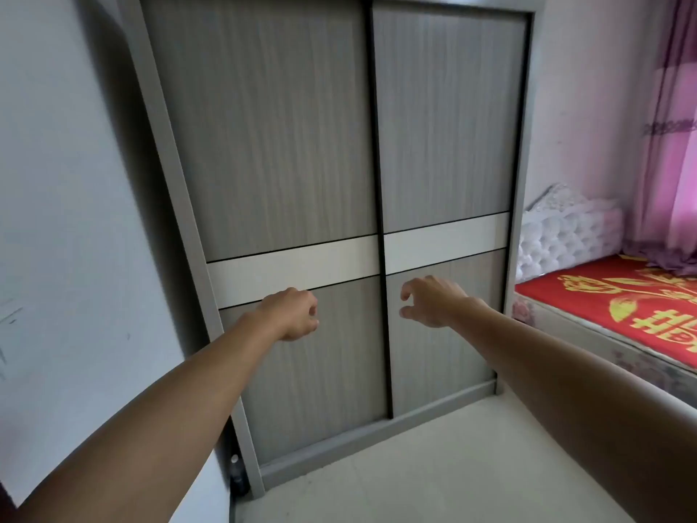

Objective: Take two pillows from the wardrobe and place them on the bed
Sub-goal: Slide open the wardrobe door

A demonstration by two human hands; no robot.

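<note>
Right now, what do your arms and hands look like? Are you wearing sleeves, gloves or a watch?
Both arms are bare up to the picture's edge, with no sleeves showing. The left hand and right hand wear no gloves. No watch, bracelet or ring shows on the sides facing the camera.

A dark bottle (pixel 238 479) stands on the pale floor (pixel 433 477) against the white wall (pixel 68 220). Pink curtains (pixel 671 145) hang at the right edge.
</note>
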